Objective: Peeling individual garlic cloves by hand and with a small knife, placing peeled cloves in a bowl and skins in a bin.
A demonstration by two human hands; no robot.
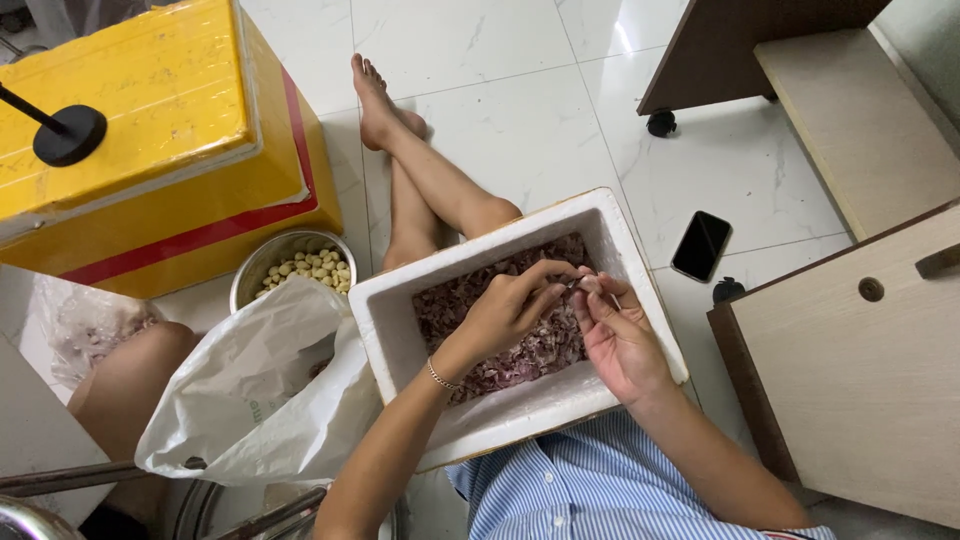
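Yellow box (pixel 150 150) stands left; white foam box (pixel 400 310) on the lap is deep in purple skins (pixel 530 350). Bowl (pixel 300 268) holds many peeled cloves. Left hand (pixel 505 310) and right hand (pixel 615 340) pinch one clove (pixel 590 284); a bag (pixel 250 390) waits.

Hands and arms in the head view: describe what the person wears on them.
Both hands, the left hand and the right hand, are bare, with no gloves or rings that can be made out. A thin beaded bracelet circles the left wrist. Both forearms are uncovered; no sleeve reaches them. A blue-and-white striped garment shows below the arms.
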